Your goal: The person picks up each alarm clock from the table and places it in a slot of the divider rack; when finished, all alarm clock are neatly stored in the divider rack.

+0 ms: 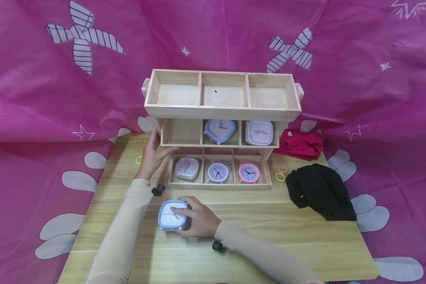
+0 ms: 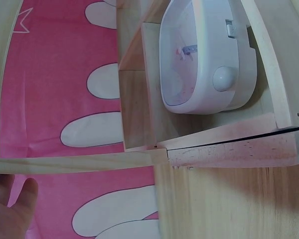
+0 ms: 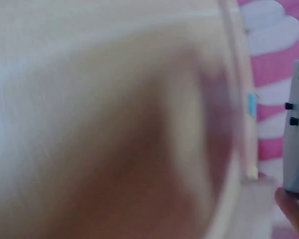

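My right hand (image 1: 202, 219) holds a blue-rimmed alarm clock (image 1: 168, 220) above the front of the table, its white dial facing up and the index finger lying over the face. In the right wrist view, a pale edge of the clock (image 3: 295, 134) shows at the right with a fingertip under it. My left hand (image 1: 150, 156) rests against the left side of the wooden shelf (image 1: 221, 113), thumb stretched out below the middle tier. More clocks sit in the lower tiers: a blue one (image 1: 216, 136), a white one (image 1: 264, 138), and a pink round one (image 1: 249, 180) among them.
The shelf's top tier has three compartments. On the right lie a black cloth (image 1: 317, 191) and a red cloth (image 1: 301, 144). Yellow rings (image 1: 280, 177) lie on the wooden table (image 1: 287, 252). A pink curtain (image 1: 213, 39) hangs behind.
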A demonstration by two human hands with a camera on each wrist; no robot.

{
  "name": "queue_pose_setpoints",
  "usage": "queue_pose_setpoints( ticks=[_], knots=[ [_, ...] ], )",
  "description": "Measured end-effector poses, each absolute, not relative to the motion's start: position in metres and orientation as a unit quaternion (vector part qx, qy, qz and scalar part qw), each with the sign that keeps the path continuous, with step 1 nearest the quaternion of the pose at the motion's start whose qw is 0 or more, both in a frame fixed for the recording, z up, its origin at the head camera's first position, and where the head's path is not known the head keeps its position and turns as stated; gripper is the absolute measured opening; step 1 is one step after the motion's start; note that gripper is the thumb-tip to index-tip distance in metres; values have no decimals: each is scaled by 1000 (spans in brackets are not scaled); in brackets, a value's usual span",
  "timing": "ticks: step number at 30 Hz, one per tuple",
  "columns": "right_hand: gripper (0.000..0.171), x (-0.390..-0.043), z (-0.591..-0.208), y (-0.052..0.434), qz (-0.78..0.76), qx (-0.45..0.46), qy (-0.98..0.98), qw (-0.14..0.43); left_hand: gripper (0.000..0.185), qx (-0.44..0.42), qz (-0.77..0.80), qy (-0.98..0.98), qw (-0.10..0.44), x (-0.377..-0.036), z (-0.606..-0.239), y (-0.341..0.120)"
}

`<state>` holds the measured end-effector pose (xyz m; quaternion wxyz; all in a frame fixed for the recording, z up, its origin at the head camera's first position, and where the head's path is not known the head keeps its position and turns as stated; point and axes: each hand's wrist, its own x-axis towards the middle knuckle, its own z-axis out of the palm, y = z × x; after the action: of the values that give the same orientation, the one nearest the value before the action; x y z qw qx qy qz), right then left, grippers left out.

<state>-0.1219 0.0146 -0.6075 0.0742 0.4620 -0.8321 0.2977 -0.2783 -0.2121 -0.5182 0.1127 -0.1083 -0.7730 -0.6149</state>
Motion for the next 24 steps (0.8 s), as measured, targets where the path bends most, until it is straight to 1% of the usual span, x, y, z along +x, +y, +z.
queue_pose_setpoints(
  ticks=[6,9,11,16,20,24],
  knots=[
    [83,-149,-565,34,357,453,-789,212,118,-107,-608,-779,109,-277,-518,-212],
    [84,-168,-535,36,382,435,-772,264,117,-109,-611,-776,112,-276,-517,-213],
    [83,-183,-515,36,392,416,-768,288,115,-109,-614,-774,111,-277,-518,-214],
    [77,-219,-480,30,396,364,-788,299,111,-101,-618,-772,112,-277,-521,-214],
    [70,-242,-471,21,372,325,-815,303,111,-99,-609,-779,115,-275,-517,-212],
    [65,-257,-467,12,340,291,-840,308,110,-111,-608,-778,114,-266,-504,-208]
  ],
)
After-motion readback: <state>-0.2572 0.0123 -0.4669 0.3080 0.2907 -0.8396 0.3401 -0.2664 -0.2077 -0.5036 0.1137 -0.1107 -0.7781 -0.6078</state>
